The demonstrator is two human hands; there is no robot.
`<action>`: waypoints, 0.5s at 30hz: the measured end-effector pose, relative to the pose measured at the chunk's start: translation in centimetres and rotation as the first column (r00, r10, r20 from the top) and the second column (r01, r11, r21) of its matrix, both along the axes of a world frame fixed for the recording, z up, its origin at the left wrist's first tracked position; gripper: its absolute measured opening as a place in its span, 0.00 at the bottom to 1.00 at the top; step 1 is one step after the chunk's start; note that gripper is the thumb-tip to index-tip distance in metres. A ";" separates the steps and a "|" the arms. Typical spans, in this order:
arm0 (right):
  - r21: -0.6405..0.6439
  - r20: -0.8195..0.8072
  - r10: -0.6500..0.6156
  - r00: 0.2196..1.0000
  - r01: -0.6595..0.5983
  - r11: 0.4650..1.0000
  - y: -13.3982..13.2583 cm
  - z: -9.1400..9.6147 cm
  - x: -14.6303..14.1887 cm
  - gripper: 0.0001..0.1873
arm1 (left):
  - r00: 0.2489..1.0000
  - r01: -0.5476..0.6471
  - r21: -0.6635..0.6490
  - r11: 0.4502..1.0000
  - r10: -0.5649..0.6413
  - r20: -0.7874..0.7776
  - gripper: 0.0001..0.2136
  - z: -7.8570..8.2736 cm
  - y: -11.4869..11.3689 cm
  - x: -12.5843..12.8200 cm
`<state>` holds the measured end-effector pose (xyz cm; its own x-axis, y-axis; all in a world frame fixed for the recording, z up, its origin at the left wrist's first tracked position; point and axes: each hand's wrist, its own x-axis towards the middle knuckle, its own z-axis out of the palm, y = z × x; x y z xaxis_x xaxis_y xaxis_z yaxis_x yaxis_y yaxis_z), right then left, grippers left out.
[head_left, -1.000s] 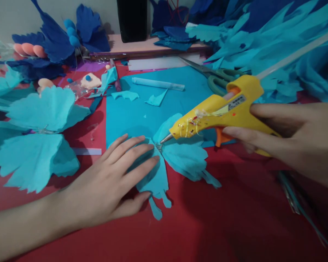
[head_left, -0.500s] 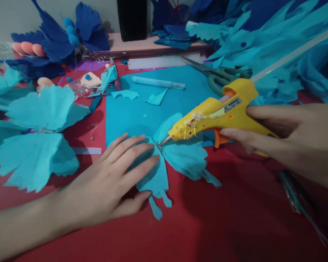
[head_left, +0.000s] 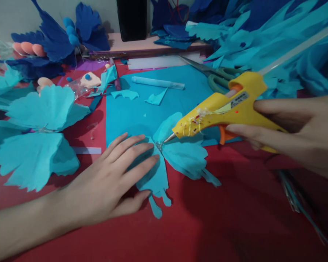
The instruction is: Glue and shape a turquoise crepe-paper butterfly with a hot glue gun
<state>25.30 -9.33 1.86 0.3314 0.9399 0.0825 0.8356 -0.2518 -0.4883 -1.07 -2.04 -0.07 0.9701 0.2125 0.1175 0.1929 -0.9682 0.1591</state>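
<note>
My left hand [head_left: 109, 178] lies flat with fingers spread on the left petals of a light blue paper flower [head_left: 180, 156] on the red table [head_left: 221, 225]. My right hand [head_left: 295, 134] is wrapped round the handle of a yellow glue gun [head_left: 221, 109], one finger along the orange trigger. The gun's metal tip hangs just above the flower's centre, where a dab of glue glistens. A clear glue stick [head_left: 295, 49] pokes out of the gun's back toward the upper right.
A finished light blue flower [head_left: 38, 134] lies at the left. Green-handled scissors [head_left: 215, 74], a blue paper sheet [head_left: 142, 109], a clear glue stick [head_left: 158, 83] and paper scraps lie behind. Dark blue flowers [head_left: 57, 36] and heaps of cut paper [head_left: 276, 40] crowd the back and right.
The glue gun has lifted slightly up and to the right off the flower's centre. My left hand has stayed flat on the petals.
</note>
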 end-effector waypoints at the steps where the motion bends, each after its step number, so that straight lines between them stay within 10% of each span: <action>1: -0.016 -0.034 -0.006 0.999 0.005 1.000 0.1 0.0 0.0 0.38 | 1.000 0.000 0.001 1.000 0.000 -0.001 0.18 0.0 0.0 0.0; 15: 0.001 -0.128 -0.027 0.991 0.027 1.000 0.0 -0.1 -0.2 0.34 | 1.000 -0.006 0.009 1.000 0.006 -0.014 0.18 0.0 0.0 0.0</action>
<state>25.09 -9.35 1.80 0.3647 0.9303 0.0400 0.7590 -0.2721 -0.5915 -1.03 -2.02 -0.09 0.9704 0.2174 0.1054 0.2009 -0.9684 0.1480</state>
